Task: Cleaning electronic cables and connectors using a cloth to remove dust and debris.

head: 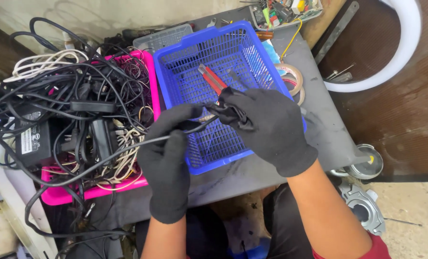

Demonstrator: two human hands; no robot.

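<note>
Both gloved hands meet over the near rim of the blue basket (pixel 194 43): the left hand (pixel 168 158) pinches a thin black cable (pixel 103 158) that runs leftward into the pink basket (pixel 60 194) heaped with tangled cords and adapters. Its right hand (pixel 266 124) closes on a red-handled cutter (pixel 211 79), long axis pointing up-left, above the otherwise bare blue mesh. Grey tabletop (pixel 319 129) shows rightward.

Bright even daylight, soft shadows, sharp centre, slight wide-angle bending at edges.
</note>
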